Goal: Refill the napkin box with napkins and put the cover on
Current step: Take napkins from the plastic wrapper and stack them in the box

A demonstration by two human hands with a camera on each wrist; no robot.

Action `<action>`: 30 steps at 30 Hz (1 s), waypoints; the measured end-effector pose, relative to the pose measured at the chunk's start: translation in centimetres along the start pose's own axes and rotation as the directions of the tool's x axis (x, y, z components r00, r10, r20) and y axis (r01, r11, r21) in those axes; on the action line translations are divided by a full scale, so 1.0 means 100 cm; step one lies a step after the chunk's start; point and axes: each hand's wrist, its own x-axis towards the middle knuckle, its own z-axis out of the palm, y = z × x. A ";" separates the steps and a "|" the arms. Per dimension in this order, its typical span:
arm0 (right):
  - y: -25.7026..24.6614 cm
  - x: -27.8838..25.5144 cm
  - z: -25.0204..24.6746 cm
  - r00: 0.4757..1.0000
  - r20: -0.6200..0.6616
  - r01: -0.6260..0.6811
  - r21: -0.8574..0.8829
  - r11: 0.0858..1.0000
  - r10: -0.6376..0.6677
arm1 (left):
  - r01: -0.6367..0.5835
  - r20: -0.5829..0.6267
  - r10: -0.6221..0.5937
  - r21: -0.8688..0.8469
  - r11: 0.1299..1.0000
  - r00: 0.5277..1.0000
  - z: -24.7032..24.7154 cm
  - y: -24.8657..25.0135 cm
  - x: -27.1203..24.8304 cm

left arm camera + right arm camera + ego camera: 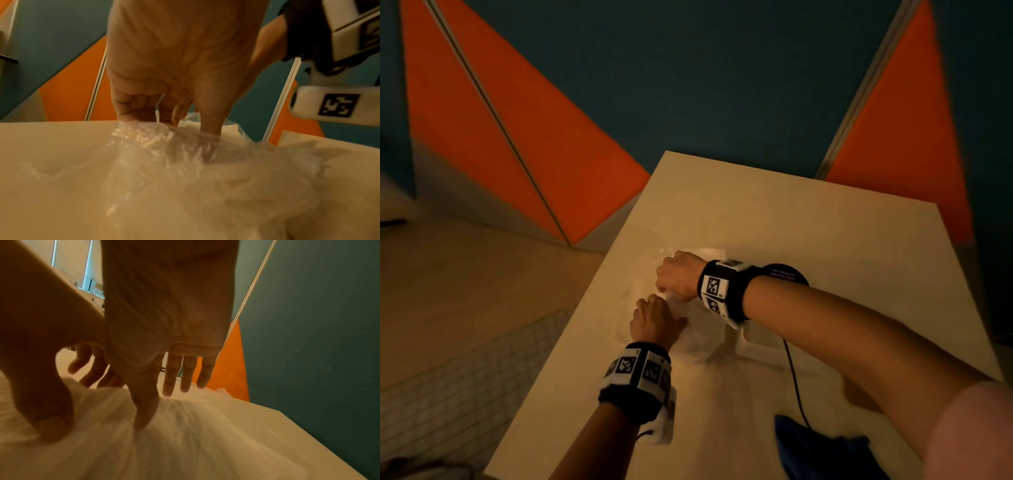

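Observation:
A clear plastic pack of white napkins (698, 329) lies in the middle of the pale table (825, 222). My left hand (650, 315) is at its near left end; in the left wrist view its curled fingers (144, 110) grip the crinkled wrap (164, 146). My right hand (671, 277) is on the far side of the pack. In the right wrist view its thumb and index finger (144, 415) dig into the wrap (195, 434), the other fingers straighter. A white box-like shape (760, 342) sits just right of the pack, partly hidden by my right wrist.
A dark round disc with pale lettering (787, 274) lies behind my right wrist. A thin dark cord (795, 383) runs down to a blue cloth (822, 452) at the table's near right. The table's left edge drops to a tiled floor (465, 377).

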 end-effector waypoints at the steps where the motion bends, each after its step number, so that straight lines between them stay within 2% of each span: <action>1: 0.000 0.001 0.001 1.000 -0.003 0.004 -0.013 1.000 -0.004 | 0.009 0.003 -0.009 -0.010 1.000 1.000 0.000 0.001 -0.001; 5: 0.006 -0.001 0.006 0.996 -0.070 0.049 -0.018 0.999 -0.050 | -0.005 -0.035 0.005 -0.014 1.000 0.999 -0.001 0.004 -0.004; 8: 0.007 -0.005 0.009 0.989 -0.121 0.092 0.017 0.996 -0.089 | -0.069 -0.093 0.068 -0.009 0.998 0.993 0.004 0.005 -0.008; 12: 0.012 -0.013 0.012 0.981 -0.169 0.104 0.026 0.994 -0.098 | -0.136 -0.112 0.131 -0.032 0.990 0.985 0.003 0.006 -0.015; 16: 0.032 -0.024 0.013 0.973 -0.233 0.010 0.053 0.999 0.002 | -0.222 -0.120 0.211 -0.084 0.972 0.970 0.003 -0.001 -0.020; 21: 0.066 -0.052 0.014 0.923 -0.312 -0.131 0.296 0.946 0.225 | -0.296 -0.166 0.259 -0.260 0.919 0.952 0.000 -0.010 -0.029; 23: 0.073 -0.063 0.017 0.893 -0.325 -0.142 0.452 0.881 0.310 | -0.375 -0.272 0.308 -0.242 0.895 0.912 -0.002 -0.011 -0.033; 24: 0.074 -0.068 0.020 0.881 -0.318 -0.134 0.543 0.829 0.351 | -0.429 -0.353 0.335 -0.232 0.873 0.873 -0.003 -0.011 -0.035; 27: 0.075 -0.079 0.028 0.840 -0.292 -0.071 0.777 0.626 0.457 | -0.543 -0.557 0.353 -0.219 0.811 0.752 -0.007 -0.009 -0.045; 30: 0.078 -0.086 0.037 0.771 -0.282 0.021 0.907 0.420 0.571 | -0.623 -0.677 0.327 -0.249 0.742 0.659 -0.011 -0.010 -0.056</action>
